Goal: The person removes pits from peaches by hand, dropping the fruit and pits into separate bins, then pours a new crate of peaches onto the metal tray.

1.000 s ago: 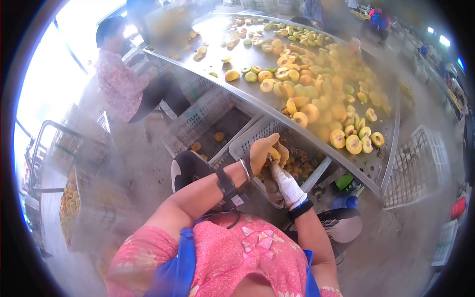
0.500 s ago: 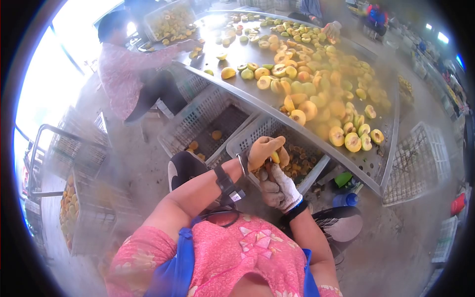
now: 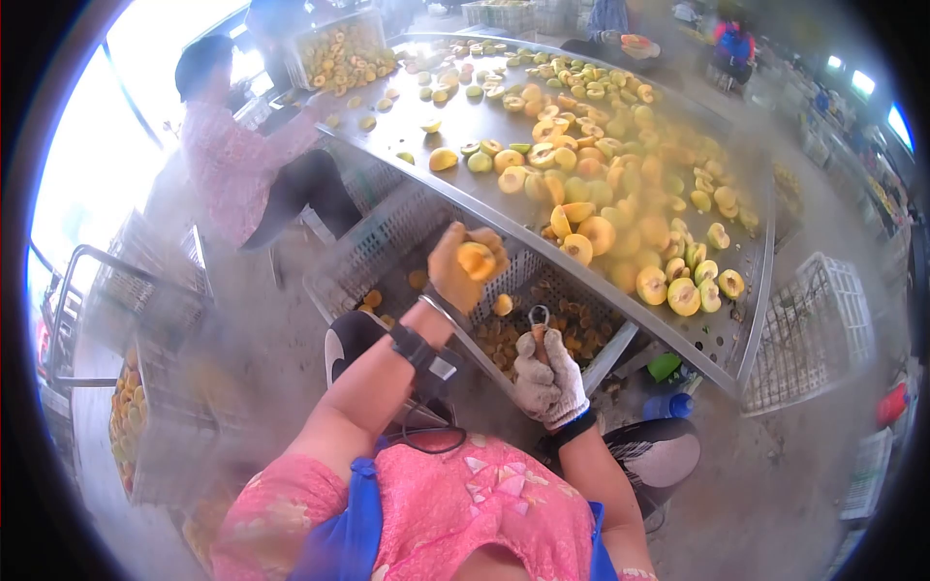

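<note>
In the head view my left hand (image 3: 449, 275), in a tan glove, is raised over the gap between two plastic crates. Its fingers are closed around a yellow-orange peach half (image 3: 477, 259), cut face showing. Lower and to the right, my right hand (image 3: 549, 385), in a white knit glove with soiled fingers, grips a pitting spoon (image 3: 540, 331) by its brown handle, ring-shaped metal end pointing up. Beneath both hands, a crate (image 3: 617, 351) holds dark pits and fruit scraps (image 3: 578, 339). An orange piece of fruit (image 3: 503, 304) shows between the hands, over that crate.
A sloping metal table (image 3: 465, 197) carries many peach halves (image 3: 597, 232). Left of the scrap crate, another crate (image 3: 339, 276) holds a few halves. A person (image 3: 228, 160) sits at the table's left end. A blue bottle (image 3: 670, 406) and a white crate (image 3: 812, 334) stand right.
My hands have moved apart. The left has gone up and left with the peach half; the right has dropped slightly, and the spoon's ring end now shows clear of the fruit.
</note>
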{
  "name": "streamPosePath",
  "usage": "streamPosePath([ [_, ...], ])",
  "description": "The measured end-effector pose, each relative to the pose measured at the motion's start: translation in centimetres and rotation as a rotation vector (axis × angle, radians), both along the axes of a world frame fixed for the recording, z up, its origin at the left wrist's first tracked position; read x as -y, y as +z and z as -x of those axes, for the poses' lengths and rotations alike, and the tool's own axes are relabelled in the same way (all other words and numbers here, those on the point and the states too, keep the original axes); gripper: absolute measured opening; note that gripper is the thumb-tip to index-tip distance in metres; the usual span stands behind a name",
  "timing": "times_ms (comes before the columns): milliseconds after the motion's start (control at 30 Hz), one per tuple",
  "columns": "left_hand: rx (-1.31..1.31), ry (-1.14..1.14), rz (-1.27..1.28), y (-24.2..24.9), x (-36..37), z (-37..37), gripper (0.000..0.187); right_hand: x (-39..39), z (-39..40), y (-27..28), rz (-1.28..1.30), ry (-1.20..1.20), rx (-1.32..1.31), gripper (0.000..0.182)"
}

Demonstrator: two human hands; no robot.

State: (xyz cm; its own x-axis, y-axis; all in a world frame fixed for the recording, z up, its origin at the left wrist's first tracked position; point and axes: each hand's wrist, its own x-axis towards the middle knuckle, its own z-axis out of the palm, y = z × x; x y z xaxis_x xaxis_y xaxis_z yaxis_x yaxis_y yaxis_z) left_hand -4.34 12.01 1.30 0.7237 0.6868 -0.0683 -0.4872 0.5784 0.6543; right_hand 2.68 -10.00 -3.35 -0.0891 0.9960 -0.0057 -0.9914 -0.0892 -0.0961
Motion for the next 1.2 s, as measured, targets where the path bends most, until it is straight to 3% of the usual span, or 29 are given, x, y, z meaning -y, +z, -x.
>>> streamPosePath([
  [67, -0.157, 0.339, -0.016, 0.4, -4.2, 0.6, 0.045, -0.3, -0.7, -0.2, 0.072, -0.167, -0.021, 0.044],
  [100, -0.236, 0.478, -0.245, -0.7, -6.9, 1.2, 0.045, -0.6, -1.0, -0.7, 0.143, -0.230, -0.026, 0.044],
  [167, -0.632, 0.535, -0.562, -0.2, -9.6, 2.2, 0.038, -1.0, -1.5, -1.9, 0.279, -0.362, -0.036, 0.043],
  [267, -0.946, 0.872, -1.529, -0.6, -9.9, 0.5, 0.035, -1.3, -1.5, -1.6, 0.400, -0.387, 0.019, 0.040],
  [433, -1.065, 0.169, -1.617, 4.0, -2.5, -6.6, 0.063, -2.0, -1.4, -1.2, 0.449, -0.324, 0.114, 0.041],
  [500, -1.160, -0.026, -1.560, 4.8, -1.3, -9.6, 0.070, -1.9, -1.6, -2.0, 0.397, -0.326, 0.136, 0.041],
  [533, -1.155, -0.007, -1.535, 2.9, -1.8, -11.2, 0.069, -1.9, -1.4, -1.9, 0.409, -0.342, 0.165, 0.041],
  [633, -1.290, -0.200, -1.465, 4.0, -1.5, -12.8, 0.067, -1.5, -1.6, -1.7, 0.435, -0.362, 0.207, 0.043],
  [767, -1.220, -0.140, -1.363, 3.8, -1.6, -12.4, 0.064, -1.2, -1.6, -0.9, 0.517, -0.401, 0.336, 0.043],
  [800, -1.109, -0.046, -1.376, 3.5, -1.4, -11.7, 0.057, -1.2, -1.7, -0.5, 0.543, -0.415, 0.379, 0.043],
  [900, -0.785, -0.019, -1.054, 3.6, -0.2, -9.9, 0.051, -0.9, -1.9, 0.8, 0.543, -0.459, 0.579, 0.043],
  [933, -0.510, -0.088, -0.771, 2.6, 0.1, -9.6, 0.046, -1.0, -2.0, 0.6, 0.529, -0.480, 0.629, 0.041],
  [1033, -0.096, -0.164, -0.249, 2.6, 3.2, -7.2, 0.044, -1.2, -2.2, 0.3, 0.504, -0.568, 0.890, 0.037],
  [1167, -0.026, -0.268, -0.054, 2.0, 5.5, -4.6, 0.040, -2.0, -2.4, -1.8, 0.396, -0.852, 1.296, 0.034],
  [1200, 0.037, -0.316, -0.023, 1.1, 5.3, -4.4, 0.039, -1.3, -2.5, -1.5, 0.399, -0.800, 1.418, 0.036],
])
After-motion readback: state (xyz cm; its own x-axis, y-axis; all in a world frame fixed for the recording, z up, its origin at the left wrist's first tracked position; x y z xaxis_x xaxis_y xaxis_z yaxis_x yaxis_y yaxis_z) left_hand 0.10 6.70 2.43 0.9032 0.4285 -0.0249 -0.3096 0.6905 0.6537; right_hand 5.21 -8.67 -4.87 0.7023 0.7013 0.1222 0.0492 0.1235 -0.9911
